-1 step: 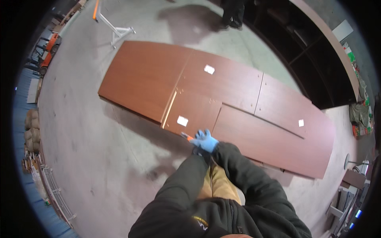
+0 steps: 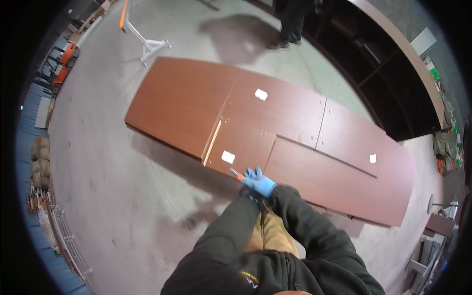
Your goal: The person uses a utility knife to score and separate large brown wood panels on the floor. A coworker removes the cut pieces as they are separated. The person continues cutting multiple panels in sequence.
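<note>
My right hand point(image 2: 260, 183), in a light blue glove, is held over the near edge of a long reddish-brown wooden panel assembly point(image 2: 177, 105). A small tool with an orange handle and silver tip point(image 2: 237, 174) sticks out to the left of its thumb side, seemingly gripped there. Just below, my left hand point(image 2: 251, 193) lies close against the right one. Dark material shows at its wrist, and its fingers are hidden. White labels point(image 2: 228, 157) lie on the panels near the tool. A pale bare strip point(image 2: 212, 142) runs along one panel joint.
A large dark shelf unit point(image 2: 383, 69) stands at the far right, with a person's legs point(image 2: 291, 24) beside it. A white metal stand point(image 2: 152, 46) is beyond the panels' left end. An orange forklift point(image 2: 64, 66) and stacked sacks point(image 2: 40, 160) line the left side.
The view has shifted slightly, so the panels sit a little lower. My hands and the orange-handled tool have moved slightly right. The far person's legs appear a little lower.
</note>
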Demonstrator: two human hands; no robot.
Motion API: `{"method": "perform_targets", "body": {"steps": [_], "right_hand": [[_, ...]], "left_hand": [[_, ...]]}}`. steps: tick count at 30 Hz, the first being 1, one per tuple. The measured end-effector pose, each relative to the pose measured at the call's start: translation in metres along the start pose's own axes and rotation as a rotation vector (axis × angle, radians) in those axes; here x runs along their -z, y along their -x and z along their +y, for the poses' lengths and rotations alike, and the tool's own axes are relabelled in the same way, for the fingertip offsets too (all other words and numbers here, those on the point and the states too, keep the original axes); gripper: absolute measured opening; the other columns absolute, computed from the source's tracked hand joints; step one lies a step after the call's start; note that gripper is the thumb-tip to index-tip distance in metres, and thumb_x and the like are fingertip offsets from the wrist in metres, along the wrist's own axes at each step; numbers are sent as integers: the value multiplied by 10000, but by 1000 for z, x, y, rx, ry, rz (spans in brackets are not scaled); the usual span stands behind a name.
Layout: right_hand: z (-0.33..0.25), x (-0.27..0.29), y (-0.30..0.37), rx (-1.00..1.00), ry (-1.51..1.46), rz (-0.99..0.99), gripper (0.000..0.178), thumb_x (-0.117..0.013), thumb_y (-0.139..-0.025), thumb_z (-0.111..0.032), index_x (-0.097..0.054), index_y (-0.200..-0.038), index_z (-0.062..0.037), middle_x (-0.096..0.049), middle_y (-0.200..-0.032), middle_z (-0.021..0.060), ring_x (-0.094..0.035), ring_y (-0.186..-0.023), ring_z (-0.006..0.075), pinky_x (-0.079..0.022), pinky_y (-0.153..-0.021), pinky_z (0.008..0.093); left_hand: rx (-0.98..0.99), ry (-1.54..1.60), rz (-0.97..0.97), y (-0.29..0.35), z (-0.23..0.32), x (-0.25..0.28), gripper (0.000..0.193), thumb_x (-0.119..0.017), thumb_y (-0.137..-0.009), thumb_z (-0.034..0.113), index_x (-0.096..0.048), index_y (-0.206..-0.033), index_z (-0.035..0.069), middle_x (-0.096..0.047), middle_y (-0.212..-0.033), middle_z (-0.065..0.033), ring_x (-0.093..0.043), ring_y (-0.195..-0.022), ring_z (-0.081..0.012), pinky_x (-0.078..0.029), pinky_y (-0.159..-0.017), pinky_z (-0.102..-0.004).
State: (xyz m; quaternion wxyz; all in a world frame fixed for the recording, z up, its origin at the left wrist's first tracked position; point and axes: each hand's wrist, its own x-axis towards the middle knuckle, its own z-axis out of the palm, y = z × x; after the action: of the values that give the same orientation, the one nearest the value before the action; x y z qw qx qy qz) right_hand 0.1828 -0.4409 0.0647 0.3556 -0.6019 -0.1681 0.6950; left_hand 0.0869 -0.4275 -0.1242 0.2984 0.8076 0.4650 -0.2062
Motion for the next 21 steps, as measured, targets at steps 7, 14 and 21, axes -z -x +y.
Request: {"method": "perform_targets", "body": {"steps": [7, 14, 21], "right_hand": [[20, 14, 111, 38, -539, 281, 443, -674, -925, -466, -635, -986, -28, -599, -787, 46, -571, -633, 139, -430, -547, 266], [73, -4, 178, -58, -586, 303, 365, -655, -941, -440, -610, -908, -78, -642, -782, 55, -600, -602, 141, -456, -522, 264], [107, -30, 193, -58, -590, 316, 476, -689, -914, -450, -637, -1153, -42, -709, -888, 119, -618, -611, 144, -501, -547, 270]], "left_hand": [[14, 730, -34, -35, -33, 24, 992, -798, -747, 470, -372, -1469, -61, -399, -1505, -264, -379, -1415, -359, -346, -1146, -393], [92, 601, -1, -10, -114, 9, 664, -720, -856, 445, -593, -1254, -71, -624, -1272, -247, -574, -1219, -363, -434, -1034, -435], [225, 503, -208, 23, -141, -40, 559, -646, -907, 514, -708, -1085, -12, -717, -981, -160, -649, -886, -286, -487, -862, -421]]}}
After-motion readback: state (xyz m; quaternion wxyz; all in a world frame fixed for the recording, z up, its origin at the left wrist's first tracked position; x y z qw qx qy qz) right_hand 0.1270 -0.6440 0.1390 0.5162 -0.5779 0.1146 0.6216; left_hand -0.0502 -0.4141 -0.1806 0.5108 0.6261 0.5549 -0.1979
